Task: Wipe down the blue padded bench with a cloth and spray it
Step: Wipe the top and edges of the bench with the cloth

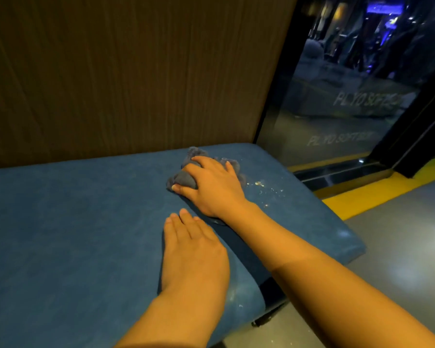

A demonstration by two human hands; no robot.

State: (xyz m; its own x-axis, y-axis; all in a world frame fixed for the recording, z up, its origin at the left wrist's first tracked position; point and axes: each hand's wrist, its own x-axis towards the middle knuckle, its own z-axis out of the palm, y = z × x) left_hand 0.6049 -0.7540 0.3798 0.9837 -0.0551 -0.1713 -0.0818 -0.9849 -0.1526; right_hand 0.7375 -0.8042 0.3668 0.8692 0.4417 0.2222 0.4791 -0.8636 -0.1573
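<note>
Fingers [206, 163] of the right hand [212, 187] were curled down over a bunched grey-blue cloth [183, 178], thumb tucked along its near edge, clamping it against the blue padded bench [73, 234]. That grip looked chosen so the palm could bear down and drag the whole wad across the fabric rather than let it slide loose.

From the head camera, the only view, the cloth sat toward the far right end of the surface, close to the wood-grain panel [123, 71] behind the bench. Just right of the cloth lay a scatter of pale crumbs [260, 185], still on the padding, so the wipe seemed aimed at sweeping them toward the bench's right edge.

Nearer the camera than the cloth, the left hand [194, 247] lay flat on the surface, its fingers together and straight, holding nothing. It appeared to be there as a brace for the person's lean while the other arm reached.

No spray bottle showed anywhere near the cloth, so spraying was probably either done or waiting. Right of the bench stood a dark glass pane [349, 96] and a yellow floor strip [377, 194].
</note>
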